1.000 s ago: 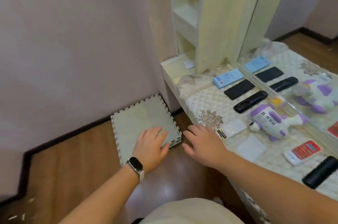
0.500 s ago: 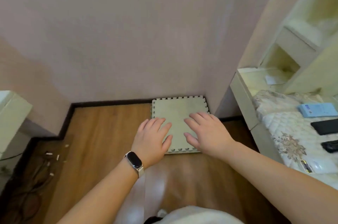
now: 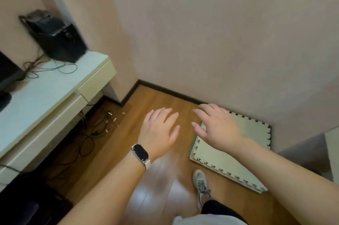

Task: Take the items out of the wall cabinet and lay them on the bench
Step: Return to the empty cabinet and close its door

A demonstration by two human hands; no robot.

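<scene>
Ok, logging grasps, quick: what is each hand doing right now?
Left hand: open, fingers spread, holding nothing.
Right hand: open, fingers spread, holding nothing.

neither wall cabinet, bench nor items show; only floor, wall and a desk.

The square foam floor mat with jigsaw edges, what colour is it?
Pale greenish cream, clearest in the head view.
</scene>
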